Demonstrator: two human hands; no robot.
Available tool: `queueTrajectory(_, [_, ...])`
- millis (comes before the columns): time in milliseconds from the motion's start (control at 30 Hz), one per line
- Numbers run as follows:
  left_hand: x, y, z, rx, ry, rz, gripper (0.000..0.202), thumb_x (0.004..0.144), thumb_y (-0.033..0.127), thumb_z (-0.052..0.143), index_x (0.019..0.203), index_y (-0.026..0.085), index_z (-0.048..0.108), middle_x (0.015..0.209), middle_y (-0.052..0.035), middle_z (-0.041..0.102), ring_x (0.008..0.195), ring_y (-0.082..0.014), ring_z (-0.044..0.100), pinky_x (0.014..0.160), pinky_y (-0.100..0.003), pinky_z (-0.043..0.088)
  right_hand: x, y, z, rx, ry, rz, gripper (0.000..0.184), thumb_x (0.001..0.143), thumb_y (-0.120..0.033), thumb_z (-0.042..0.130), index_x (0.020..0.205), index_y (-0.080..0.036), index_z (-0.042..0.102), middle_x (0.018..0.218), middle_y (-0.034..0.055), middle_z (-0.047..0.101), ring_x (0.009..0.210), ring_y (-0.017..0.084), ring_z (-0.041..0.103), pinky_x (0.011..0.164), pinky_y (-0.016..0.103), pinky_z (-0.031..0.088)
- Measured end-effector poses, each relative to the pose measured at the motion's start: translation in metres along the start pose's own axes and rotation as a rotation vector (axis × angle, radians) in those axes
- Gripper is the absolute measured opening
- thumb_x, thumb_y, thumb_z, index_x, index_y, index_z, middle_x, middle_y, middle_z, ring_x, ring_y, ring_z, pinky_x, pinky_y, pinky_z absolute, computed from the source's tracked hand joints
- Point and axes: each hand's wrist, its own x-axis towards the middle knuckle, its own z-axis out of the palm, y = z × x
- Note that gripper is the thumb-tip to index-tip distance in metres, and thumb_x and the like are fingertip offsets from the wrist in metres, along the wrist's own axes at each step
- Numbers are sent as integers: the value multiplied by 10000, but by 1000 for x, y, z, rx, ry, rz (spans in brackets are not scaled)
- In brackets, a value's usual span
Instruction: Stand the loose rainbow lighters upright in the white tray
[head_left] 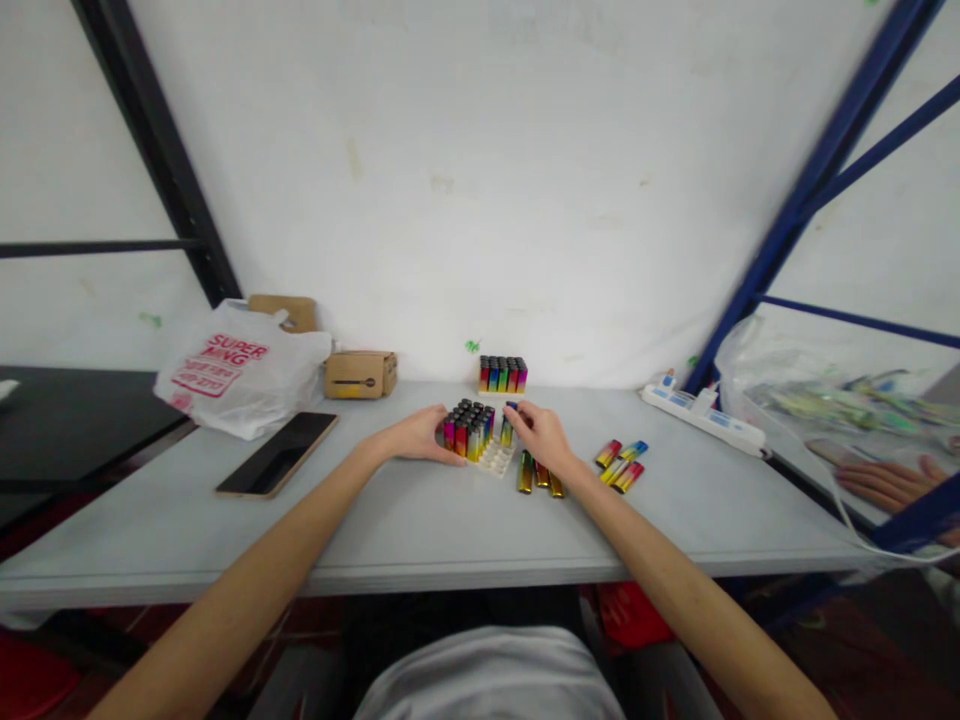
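Observation:
My left hand [421, 436] curls around the left side of a pale tray [496, 460], fingers at the back and thumb at the front. Upright lighters [470, 430] with black tops and shiny rainbow bodies fill the tray's left part; bare slots show on its right. Between the fingertips of my right hand [541, 436] is a single lighter [508, 427], upright over the tray's far right slots. Several gold-coloured lighters [526, 473] lie just below my right wrist, partly covered by it.
Several loose lighters [621, 466] lie further right. A full lighter tray [502, 375] stands against the wall. Leftward are a phone-like black slab [279, 455], a plastic bag [244, 365] and a cardboard box [361, 374]. A power strip [705, 418] lies right, near another person's hand [892, 483].

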Motion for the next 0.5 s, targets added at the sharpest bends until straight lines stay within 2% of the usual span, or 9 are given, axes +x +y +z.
queueTrajectory(133, [0,0,0,-18,0,13,775,545,720,772,1070,159,670,1036,-96,702,913,-313,654,823,-388,526,0,3,3,-6,-48,2,357,1004,-428,465,741,-199,542,648,2,637,568,139,533,610,256,363])
queueTrajectory(333, [-1,3,-1,24,-18,-13,774,552,749,754,1031,151,648,999,-102,696,894,-302,650,788,-377,530,2,5,9,-165,-164,-125,274,1007,-409,483,874,-193,588,702,10,627,623,151,535,618,252,344])
queueTrajectory(500, [0,3,-1,1,-12,-14,762,534,744,760,1019,163,660,1002,-93,704,891,-304,652,785,-378,532,1,7,-3,-145,-248,-149,334,975,-472,527,847,-181,629,698,8,624,627,144,524,625,247,364])
